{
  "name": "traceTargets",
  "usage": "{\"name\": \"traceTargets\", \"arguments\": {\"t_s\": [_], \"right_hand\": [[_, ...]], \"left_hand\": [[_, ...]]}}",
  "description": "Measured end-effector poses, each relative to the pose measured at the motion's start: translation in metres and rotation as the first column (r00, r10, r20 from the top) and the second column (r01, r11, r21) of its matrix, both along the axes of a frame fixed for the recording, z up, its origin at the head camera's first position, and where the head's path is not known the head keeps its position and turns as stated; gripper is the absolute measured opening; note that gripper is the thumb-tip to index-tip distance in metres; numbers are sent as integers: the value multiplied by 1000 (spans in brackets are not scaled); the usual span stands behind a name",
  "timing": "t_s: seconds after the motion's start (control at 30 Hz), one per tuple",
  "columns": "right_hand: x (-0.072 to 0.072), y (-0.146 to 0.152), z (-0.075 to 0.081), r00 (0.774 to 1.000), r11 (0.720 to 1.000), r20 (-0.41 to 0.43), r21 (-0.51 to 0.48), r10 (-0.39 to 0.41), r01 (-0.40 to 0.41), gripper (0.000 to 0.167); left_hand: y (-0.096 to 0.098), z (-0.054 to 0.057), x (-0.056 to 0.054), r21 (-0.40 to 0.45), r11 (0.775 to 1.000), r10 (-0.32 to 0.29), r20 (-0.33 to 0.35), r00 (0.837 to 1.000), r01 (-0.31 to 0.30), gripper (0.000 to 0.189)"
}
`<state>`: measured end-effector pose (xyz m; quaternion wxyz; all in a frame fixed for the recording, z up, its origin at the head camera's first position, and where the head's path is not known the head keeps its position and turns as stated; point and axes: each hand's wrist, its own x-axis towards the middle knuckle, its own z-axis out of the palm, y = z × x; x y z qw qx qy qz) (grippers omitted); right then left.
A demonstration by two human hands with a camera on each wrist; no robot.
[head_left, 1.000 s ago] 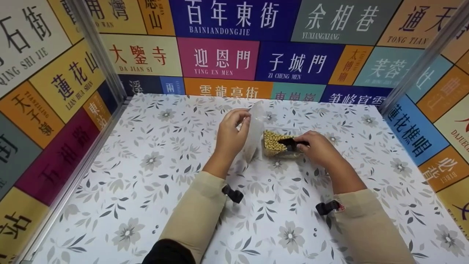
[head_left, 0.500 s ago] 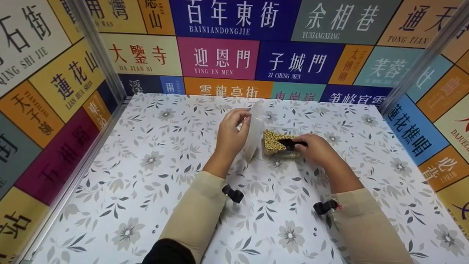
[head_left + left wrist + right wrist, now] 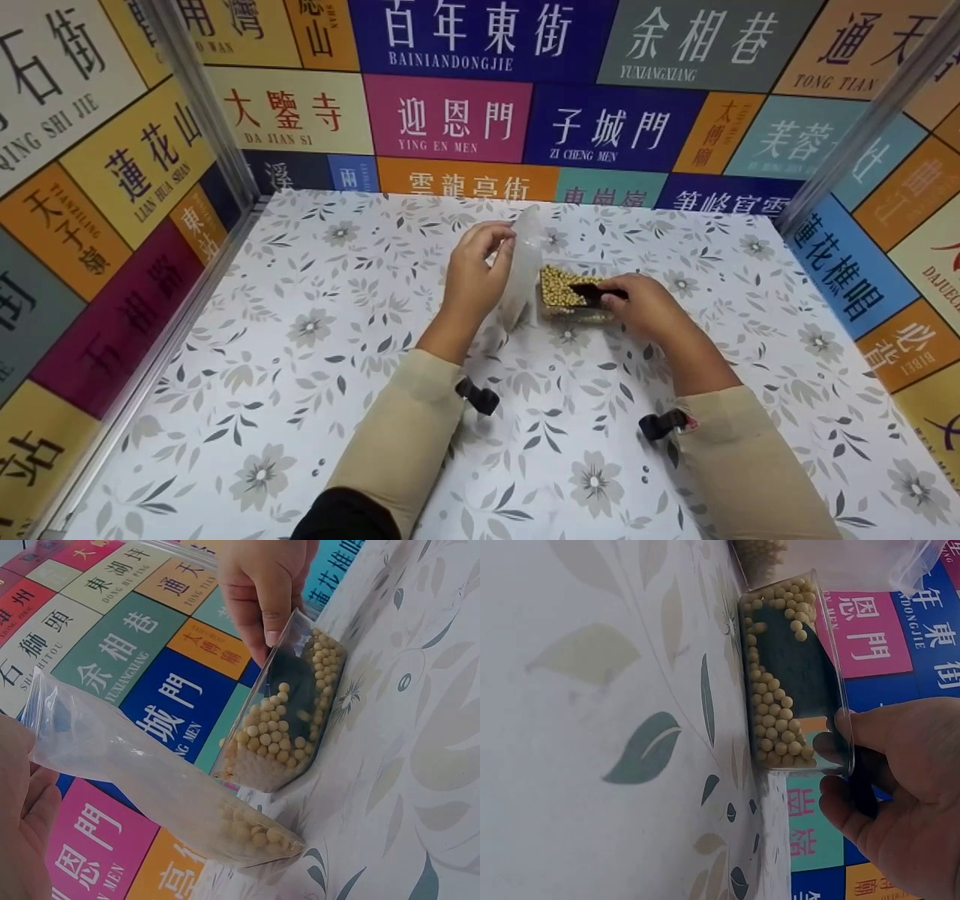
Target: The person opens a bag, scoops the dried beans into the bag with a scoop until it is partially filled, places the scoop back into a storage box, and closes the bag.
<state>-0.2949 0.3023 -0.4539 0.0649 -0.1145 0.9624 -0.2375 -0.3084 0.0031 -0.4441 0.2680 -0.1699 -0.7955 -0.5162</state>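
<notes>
My left hand (image 3: 474, 270) pinches the upper edge of a clear plastic bag (image 3: 523, 262), which stands upright on the cloth. Some soybeans (image 3: 259, 832) lie in the bag's bottom corner, seen in the left wrist view. Just right of the bag is a clear rectangular box (image 3: 577, 316) holding many soybeans (image 3: 558, 283). Between thumb and fingers, my right hand (image 3: 651, 304) grips the handle of a black scoop (image 3: 587, 294). Its blade (image 3: 802, 671) is inside the box, partly sunk among the beans, as the right wrist view shows.
A white cloth (image 3: 300, 405) with grey flowers and leaves covers the table. Colourful panels with Chinese lettering (image 3: 450, 120) rise at the back and both sides, with metal posts (image 3: 217, 112) at the corners. Both sleeves carry a black strap (image 3: 477, 396) near the wrist.
My right hand has moved slightly left, and the scoop is pushed further into the beans and lies flatter. The left hand and the bag stay where they were.
</notes>
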Motion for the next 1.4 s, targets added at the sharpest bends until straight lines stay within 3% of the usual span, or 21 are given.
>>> {"name": "traceTargets", "arguments": {"t_s": [0.37,0.87,1.4], "right_hand": [[-1,-7,-5,999,999,-26,33,-35,36,40],[6,-1,-12,996,990,-12,-114,-84,82,41],[14,12,-11,991,961,-19,-249,-133,124,40]], "left_hand": [[0,-1,0,4,1000,-5,-15,1000,5,15],[0,-1,-1,11,1000,0,2,1000,0,15],[0,-3,-2,18,1000,-4,-23,1000,5,14]]}}
